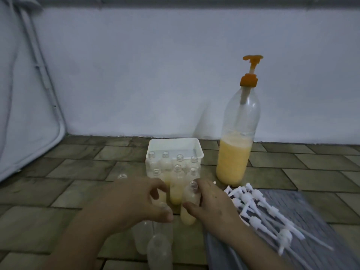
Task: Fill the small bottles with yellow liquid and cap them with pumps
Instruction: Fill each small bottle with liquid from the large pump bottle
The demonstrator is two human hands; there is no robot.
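The right hand [210,207] grips a small clear plastic bottle [190,205] part-filled with yellow liquid, upright on the tiled floor [78,184] before the white plastic tub [174,146]. The left hand [136,199] hovers curled beside it, holding nothing visible. The bottle is likely light, thin-walled and tippy; hold it mid-body, squeezing gently.

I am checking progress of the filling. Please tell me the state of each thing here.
Big pump bottle: upright, about half full.
Small bottle held by right hand: filled, uncapped.
Left hand: fingers curled above empty bottles.
White pumps: loose pile.
White tub: open.
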